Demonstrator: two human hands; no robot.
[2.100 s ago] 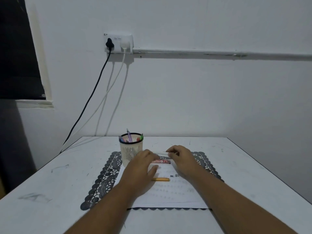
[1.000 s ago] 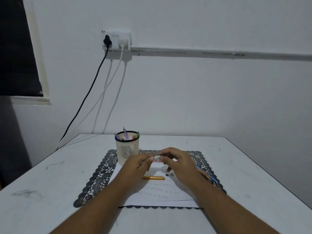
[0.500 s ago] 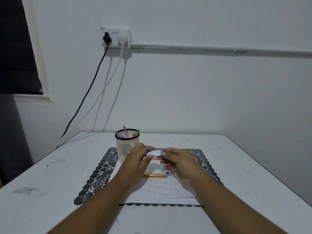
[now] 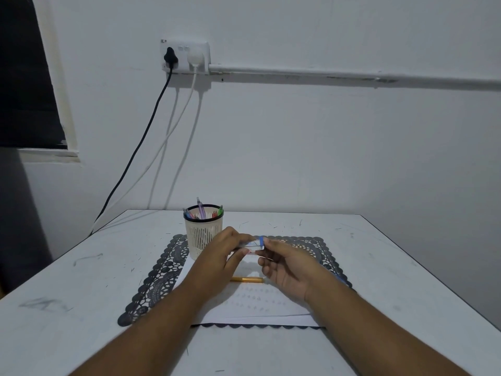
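Between the two hands, held just above the paper sheet (image 4: 257, 308), is a small white case (image 4: 254, 245) with a blue band. The left hand (image 4: 219, 263) pinches one end and the right hand (image 4: 287, 270) the other. Its red marking is too blurred to read, as are the sheet's faint printed rows. An orange pen (image 4: 248, 280) lies under the hands, partly hidden. A pen cup (image 4: 202, 234) stands beyond the left hand on the desk (image 4: 81, 308).

I see: small box (image 4: 254, 245), whitish with a blue band; pen cup (image 4: 202, 240), cream, slotted, black rim; mat (image 4: 162, 275), dark lace pattern; orange pen (image 4: 246, 279); sheet (image 4: 257, 308), white, faint rows.
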